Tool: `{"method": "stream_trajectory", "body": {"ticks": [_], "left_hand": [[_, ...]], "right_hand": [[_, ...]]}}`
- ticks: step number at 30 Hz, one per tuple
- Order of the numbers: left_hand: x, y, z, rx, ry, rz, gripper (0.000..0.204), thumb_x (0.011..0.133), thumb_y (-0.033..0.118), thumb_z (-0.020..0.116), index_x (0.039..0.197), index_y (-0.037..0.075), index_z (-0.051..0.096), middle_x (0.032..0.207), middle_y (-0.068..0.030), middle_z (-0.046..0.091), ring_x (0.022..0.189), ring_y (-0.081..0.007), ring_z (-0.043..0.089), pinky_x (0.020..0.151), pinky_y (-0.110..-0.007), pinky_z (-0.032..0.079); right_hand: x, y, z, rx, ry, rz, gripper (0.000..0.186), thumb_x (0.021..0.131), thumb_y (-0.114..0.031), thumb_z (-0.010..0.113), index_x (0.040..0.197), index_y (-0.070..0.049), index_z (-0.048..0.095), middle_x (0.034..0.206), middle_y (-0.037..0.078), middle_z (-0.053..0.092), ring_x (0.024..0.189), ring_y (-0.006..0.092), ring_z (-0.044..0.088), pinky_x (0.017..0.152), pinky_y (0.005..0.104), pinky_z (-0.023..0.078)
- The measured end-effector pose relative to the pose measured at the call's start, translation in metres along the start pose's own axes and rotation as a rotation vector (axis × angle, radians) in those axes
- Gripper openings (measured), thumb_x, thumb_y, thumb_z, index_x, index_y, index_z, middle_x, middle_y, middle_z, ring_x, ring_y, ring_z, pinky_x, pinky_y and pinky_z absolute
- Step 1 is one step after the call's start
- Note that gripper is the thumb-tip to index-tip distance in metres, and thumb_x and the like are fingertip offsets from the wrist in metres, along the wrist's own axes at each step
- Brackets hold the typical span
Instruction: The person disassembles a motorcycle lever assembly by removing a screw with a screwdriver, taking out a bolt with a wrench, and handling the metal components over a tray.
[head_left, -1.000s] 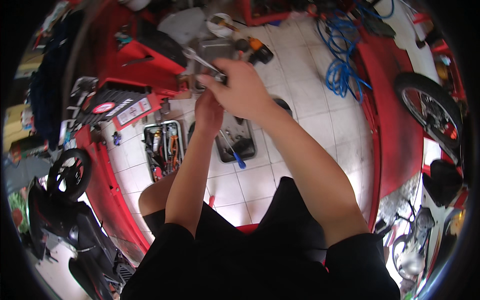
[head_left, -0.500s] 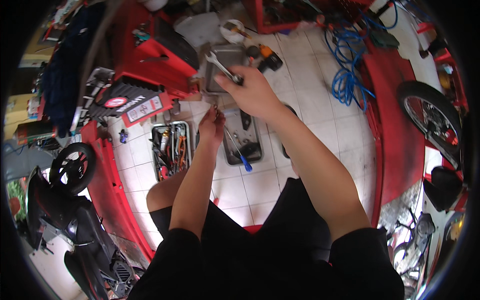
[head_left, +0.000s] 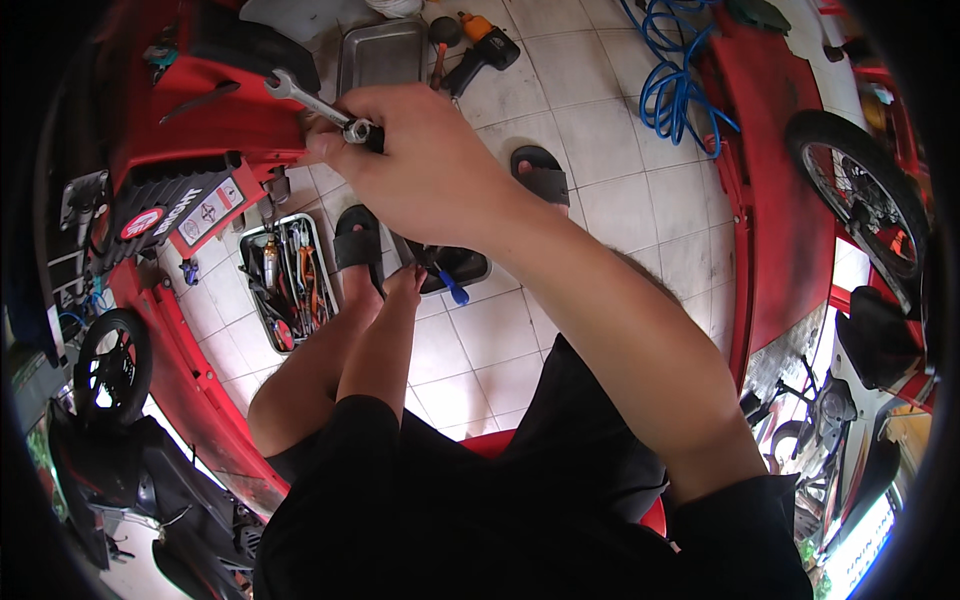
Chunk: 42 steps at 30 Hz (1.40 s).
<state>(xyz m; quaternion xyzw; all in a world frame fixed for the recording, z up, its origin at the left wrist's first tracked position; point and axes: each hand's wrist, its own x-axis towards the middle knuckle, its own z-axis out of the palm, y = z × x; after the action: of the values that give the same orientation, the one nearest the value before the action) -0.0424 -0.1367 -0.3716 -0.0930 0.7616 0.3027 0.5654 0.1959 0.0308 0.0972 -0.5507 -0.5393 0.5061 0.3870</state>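
The right hand (head_left: 415, 165) now looks larger in view than a moment ago, so it seems to have come nearer the wearer's eyes, while the left hand (head_left: 404, 284) has dropped to the near end of the dark rectangular tray (head_left: 481, 272) on the white tiled floor (head_left: 595, 130). The two are well apart, which leaves the silver metal open-ended wrench (head_left: 313, 102) to the right hand alone. That hand is closed around it, thumb and fingers pinching near the ring end, where a dark piece also shows, too little to identify; the open end sticks out toward the upper left. The left hand's fingers sit just beside the blue-handled screwdriver (head_left: 455, 290), which leans over the tray's edge; I cannot tell whether they touch it or hold anything. Left of that hand, beyond one black sandal (head_left: 355, 245), lies the pale-rimmed tray of assorted tools (head_left: 252, 300).
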Motion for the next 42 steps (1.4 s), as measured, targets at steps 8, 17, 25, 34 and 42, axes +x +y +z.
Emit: {"method": "stream_trajectory", "body": {"ticks": [8, 17, 25, 34, 42], "left_hand": [[-0.001, 0.001, 0.036, -0.052, -0.014, 0.0, 0.011, 0.089, -0.007, 0.058, 0.1, -0.006, 0.06, 0.098, -0.0144, 0.063, 0.078, -0.0228, 0.066, 0.066, -0.032, 0.062], [0.007, 0.02, 0.019, -0.007, -0.006, -0.027, 0.013, 0.087, -0.006, 0.059, 0.1, -0.008, 0.061, 0.09, -0.0141, 0.066, 0.078, -0.0236, 0.067, 0.068, -0.031, 0.061], [0.0, 0.011, 0.023, -0.021, -0.003, 0.057, 0.015, 0.084, -0.008, 0.06, 0.099, -0.011, 0.06, 0.088, -0.0167, 0.066, 0.076, -0.026, 0.068, 0.065, -0.031, 0.062], [-0.028, 0.01, 0.037, 0.138, 0.035, 0.134, 0.021, 0.08, -0.008, 0.061, 0.101, -0.01, 0.061, 0.1, -0.0192, 0.063, 0.074, -0.0276, 0.068, 0.06, -0.03, 0.062], [-0.067, 0.078, 0.05, 0.184, 0.043, 0.329, 0.024, 0.083, 0.013, 0.063, 0.103, 0.0, 0.062, 0.091, -0.0098, 0.065, 0.076, -0.0228, 0.066, 0.059, -0.032, 0.056]], "right_hand": [[0.001, 0.019, 0.0, -0.018, 0.029, -0.049, 0.029, 0.088, -0.027, 0.063, 0.102, -0.002, 0.069, 0.071, 0.015, 0.062, 0.06, 0.0232, 0.055, 0.063, 0.036, 0.045], [0.001, 0.012, 0.004, -0.071, -0.049, 0.017, 0.029, 0.088, -0.025, 0.062, 0.105, -0.003, 0.069, 0.078, 0.017, 0.065, 0.067, 0.0275, 0.058, 0.068, 0.0361, 0.047], [0.001, 0.017, 0.008, -0.08, -0.04, 0.012, 0.028, 0.088, -0.025, 0.062, 0.104, -0.004, 0.07, 0.083, 0.018, 0.067, 0.072, 0.0302, 0.061, 0.071, 0.0374, 0.047], [-0.001, 0.026, 0.008, -0.101, -0.043, 0.023, 0.029, 0.087, -0.026, 0.063, 0.103, -0.003, 0.07, 0.078, 0.018, 0.065, 0.069, 0.028, 0.059, 0.067, 0.0372, 0.046], [0.004, 0.008, 0.014, -0.102, -0.045, -0.001, 0.03, 0.084, -0.029, 0.064, 0.098, -0.003, 0.068, 0.079, 0.02, 0.067, 0.083, 0.0374, 0.066, 0.076, 0.0463, 0.051]]}}
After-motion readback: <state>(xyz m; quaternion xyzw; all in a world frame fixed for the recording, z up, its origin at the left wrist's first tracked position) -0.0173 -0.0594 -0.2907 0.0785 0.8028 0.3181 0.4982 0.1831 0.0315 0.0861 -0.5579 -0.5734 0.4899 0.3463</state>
